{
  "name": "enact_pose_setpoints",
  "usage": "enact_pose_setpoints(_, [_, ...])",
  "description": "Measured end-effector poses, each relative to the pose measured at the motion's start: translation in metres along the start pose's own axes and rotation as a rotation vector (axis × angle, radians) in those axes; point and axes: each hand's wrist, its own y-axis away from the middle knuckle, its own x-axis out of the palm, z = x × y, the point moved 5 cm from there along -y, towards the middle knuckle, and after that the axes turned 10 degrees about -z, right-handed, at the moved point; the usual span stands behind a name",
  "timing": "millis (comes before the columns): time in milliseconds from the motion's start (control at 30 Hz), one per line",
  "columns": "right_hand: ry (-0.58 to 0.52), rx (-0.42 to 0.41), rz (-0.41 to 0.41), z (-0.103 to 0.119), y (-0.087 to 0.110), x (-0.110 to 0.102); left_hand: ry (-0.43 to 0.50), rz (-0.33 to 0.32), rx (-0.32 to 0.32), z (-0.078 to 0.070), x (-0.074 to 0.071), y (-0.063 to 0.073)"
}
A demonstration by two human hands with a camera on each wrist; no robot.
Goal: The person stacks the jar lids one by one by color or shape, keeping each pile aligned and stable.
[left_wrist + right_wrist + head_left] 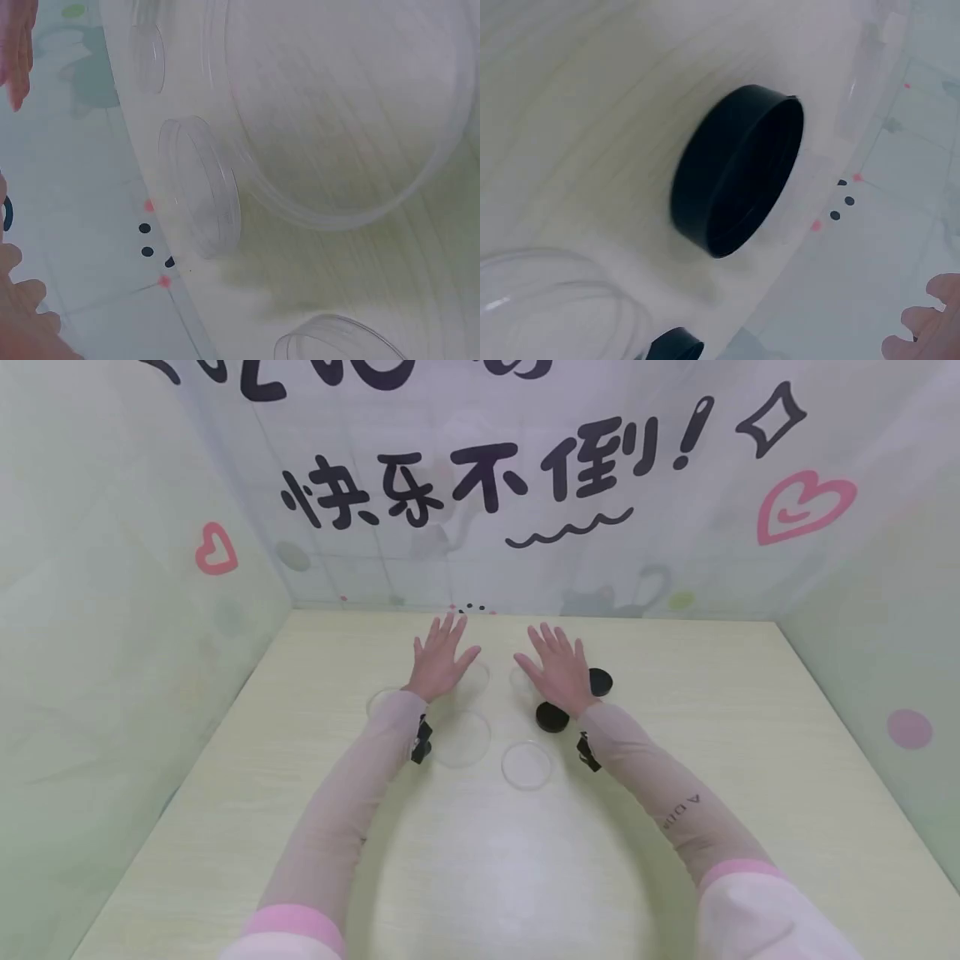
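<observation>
Both hands are stretched forward over the table with fingers straight and spread, holding nothing. My left hand (441, 664) is above several clear, shallow round dishes, including a large one (460, 739) and one at its left (384, 700). In the left wrist view, a dish (199, 187) stands beyond the large one. My right hand (561, 672) is over two round black caps; the nearer cap (552, 717) and the farther cap (601, 682) are partly covered. The right wrist view shows the nearer cap's hollow side upward, and a clear dish (555, 304) beside it.
Another clear dish (527, 766) lies between the forearms on the pale wooden table (495, 868). A printed fabric backdrop (450, 560) rises at the table's far edge, with fabric walls on the left (112, 652) and right (885, 635).
</observation>
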Motion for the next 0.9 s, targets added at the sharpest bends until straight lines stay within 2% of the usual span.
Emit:
enact_pose_setpoints(267, [-0.265, -0.095, 0.074, 0.016, -0.011, 0.011, 0.099, -0.04, -0.071, 0.015, -0.003, 0.002])
enact_pose_setpoints(367, [-0.323, -0.119, 0.065, 0.022, -0.012, 0.012, 0.142, -0.071, -0.09, 0.02, -0.002, 0.002])
enact_pose_setpoints(633, [-0.308, -0.126, 0.043, 0.032, -0.023, 0.021, 0.27, -0.146, -0.15, 0.032, -0.003, 0.004])
enact_pose_setpoints(733, [-0.336, -0.114, 0.029, 0.032, -0.027, 0.026, 0.309, -0.161, -0.177, 0.038, -0.003, 0.004])
enact_pose_setpoints(900, [-0.393, -0.054, 0.007, 0.031, -0.029, 0.032, 0.364, -0.178, -0.209, 0.045, -0.001, 0.005])
